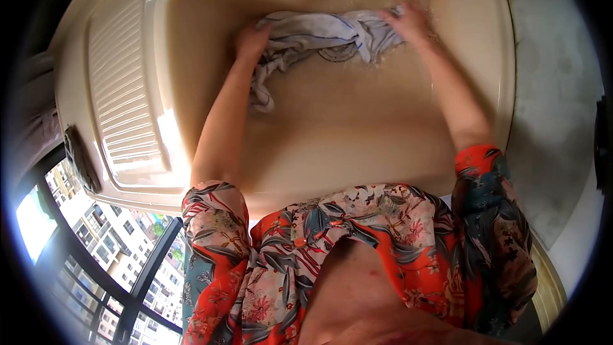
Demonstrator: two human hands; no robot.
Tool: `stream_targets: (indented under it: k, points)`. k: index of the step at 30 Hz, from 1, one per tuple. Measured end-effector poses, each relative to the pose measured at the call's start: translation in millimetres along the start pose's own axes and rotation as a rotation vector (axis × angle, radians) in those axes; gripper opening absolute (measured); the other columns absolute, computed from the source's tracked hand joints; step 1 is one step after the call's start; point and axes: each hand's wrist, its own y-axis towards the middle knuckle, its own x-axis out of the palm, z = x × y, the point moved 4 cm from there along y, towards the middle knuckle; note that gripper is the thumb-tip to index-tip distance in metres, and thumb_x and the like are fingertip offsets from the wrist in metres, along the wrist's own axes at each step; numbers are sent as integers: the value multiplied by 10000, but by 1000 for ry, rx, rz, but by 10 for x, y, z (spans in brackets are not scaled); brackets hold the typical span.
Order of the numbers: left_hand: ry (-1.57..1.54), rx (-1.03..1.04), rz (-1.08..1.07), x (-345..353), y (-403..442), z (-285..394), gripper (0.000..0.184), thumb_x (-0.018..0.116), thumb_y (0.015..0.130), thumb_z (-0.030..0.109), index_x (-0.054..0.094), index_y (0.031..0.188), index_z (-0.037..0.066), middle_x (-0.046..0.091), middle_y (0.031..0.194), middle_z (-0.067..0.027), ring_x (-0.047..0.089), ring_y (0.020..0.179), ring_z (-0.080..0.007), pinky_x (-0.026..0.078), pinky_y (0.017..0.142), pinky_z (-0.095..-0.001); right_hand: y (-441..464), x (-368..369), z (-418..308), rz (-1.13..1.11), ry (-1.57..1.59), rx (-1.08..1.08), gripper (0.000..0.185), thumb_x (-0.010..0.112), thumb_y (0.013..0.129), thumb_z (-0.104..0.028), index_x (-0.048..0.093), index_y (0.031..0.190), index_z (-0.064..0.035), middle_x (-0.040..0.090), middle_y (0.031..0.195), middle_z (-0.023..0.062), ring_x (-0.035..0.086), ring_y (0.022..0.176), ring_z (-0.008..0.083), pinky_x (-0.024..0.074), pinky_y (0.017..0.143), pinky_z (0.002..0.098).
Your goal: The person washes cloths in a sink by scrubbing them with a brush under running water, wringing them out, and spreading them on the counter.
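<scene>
A wet white cloth with dark blue lines (313,29) stretches between my two hands inside the beige sink basin (338,172). My left hand (253,41) is closed on the cloth's left end, and a loose tail of fabric hangs below it. At the other end my right hand (410,22) grips the bunched fabric; it is slightly smeared by motion. Near the middle right the cloth is twisted into a knot-like bunch. Splashes of water show around my right hand and under the cloth.
A ribbed washboard (121,83) is moulded into the sink's left side. A dark folded cloth (80,160) hangs over the left rim. To the right stands a grey wall (549,89). Windows (121,268) at lower left show buildings outside.
</scene>
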Motion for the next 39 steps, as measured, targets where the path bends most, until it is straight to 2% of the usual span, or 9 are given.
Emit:
stream_targets:
  k: [5, 8, 14, 19, 23, 30, 31, 36, 39]
  points:
    - [-996, -383, -556, 606, -460, 641, 666, 493, 816, 516, 418, 1243, 10, 485, 1220, -125, 452, 1117, -220, 348, 930, -334, -397, 125, -1219, -281, 623, 14, 441, 565, 767, -478, 623, 804, -42, 580, 973, 125, 568, 851, 296, 467, 704, 375]
    - [-1304, -196, -555, 1299, -280, 106, 504, 493, 837, 438, 510, 1119, 21, 539, 1107, -112, 492, 1041, -204, 397, 862, -334, -899, -676, -1830, 285, 791, -447, 272, 637, 743, -353, 626, 763, -83, 567, 971, 107, 553, 888, 272, 473, 671, 381]
    - [-952, -511, -488, 413, -1045, 1133, 381, 532, 831, 337, 570, 1047, 25, 586, 1044, -108, 555, 936, -223, 454, 783, -380, -203, 122, -965, -383, 425, -87, 322, 648, 731, -392, 637, 913, -127, 613, 952, 125, 568, 832, 334, 473, 683, 390]
    - [-1232, -461, -767, 450, -234, 126, 510, 511, 838, 461, 521, 1136, 47, 568, 1124, -89, 555, 989, -213, 428, 877, -365, -67, -178, 311, -75, 496, 325, 650, 681, 679, -471, 495, 1184, -107, 551, 1106, 186, 544, 1007, 292, 447, 839, 360]
    - [-1169, -397, -543, 434, -372, 305, 526, 457, 868, 459, 485, 1175, 32, 536, 1175, -92, 516, 1058, -214, 392, 924, -366, -797, -78, -965, 200, 22, -282, 574, 707, 666, -395, 524, 1123, -99, 524, 1121, 139, 504, 1053, 282, 439, 852, 331]
    - [-1364, -414, -778, 971, -463, 367, 392, 435, 900, 318, 509, 1131, 11, 583, 1051, -106, 550, 961, -221, 420, 872, -357, -1048, -669, -1612, -61, 656, -478, 293, 690, 681, -243, 592, 917, -99, 550, 989, 89, 556, 880, 309, 468, 716, 399]
    - [-1035, 26, -599, 912, -502, 448, 323, 469, 883, 245, 542, 1077, -4, 592, 976, -102, 561, 893, -212, 443, 823, -333, -1101, -667, -1689, 51, 701, -624, 280, 676, 701, -242, 588, 921, -93, 582, 977, 80, 583, 838, 280, 479, 665, 376]
    - [-1212, -391, -668, 450, -807, 861, 347, 588, 812, 244, 574, 1017, -35, 599, 980, -115, 567, 849, -210, 463, 766, -356, -133, 428, -589, -427, 837, 117, 328, 566, 805, -332, 609, 957, -44, 624, 844, 148, 590, 823, 240, 458, 668, 375]
    - [-808, -300, -591, -169, -441, 671, 353, 633, 768, 201, 577, 1004, -56, 613, 949, -115, 575, 823, -201, 460, 736, -321, -95, -312, 119, -330, 558, 4, 526, 522, 833, -461, 578, 893, 59, 589, 722, 81, 529, 676, 165, 443, 626, 336]
